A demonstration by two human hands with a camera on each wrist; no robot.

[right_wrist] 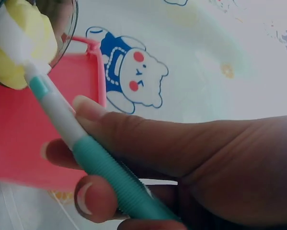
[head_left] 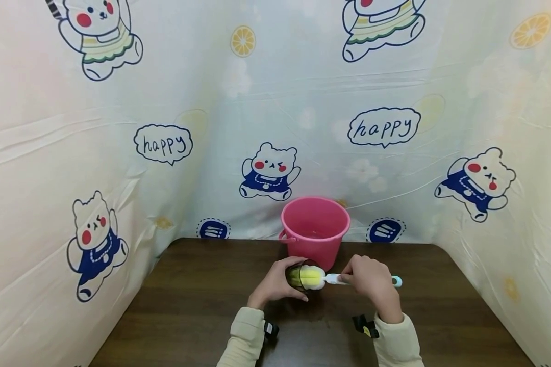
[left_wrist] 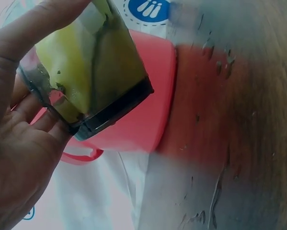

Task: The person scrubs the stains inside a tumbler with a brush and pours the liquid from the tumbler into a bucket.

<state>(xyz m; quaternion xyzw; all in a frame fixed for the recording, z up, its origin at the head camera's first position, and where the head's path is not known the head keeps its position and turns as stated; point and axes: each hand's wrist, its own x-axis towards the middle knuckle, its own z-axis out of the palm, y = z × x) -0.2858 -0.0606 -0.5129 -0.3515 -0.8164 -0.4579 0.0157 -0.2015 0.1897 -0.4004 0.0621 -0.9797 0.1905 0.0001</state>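
A dark see-through cup (left_wrist: 117,62) lies tipped on its side in the air, its mouth toward the right in the head view. My left hand (head_left: 277,283) grips it round the outside, thumb on one side and fingers on the other. The yellow and white sponge head (head_left: 311,277) of a bottle brush sits inside the cup. My right hand (head_left: 371,279) holds the brush by its white and teal handle (right_wrist: 109,172), thumb and fingers wrapped about it. In the left wrist view, yellow sponge shows through the cup's wall, with drops on it.
A pink bucket (head_left: 314,250) with a side handle stands just behind the hands at the table's back. The brown wooden table (head_left: 202,295) has wet streaks and drops. A printed cloth (head_left: 275,102) hangs behind and at both sides.
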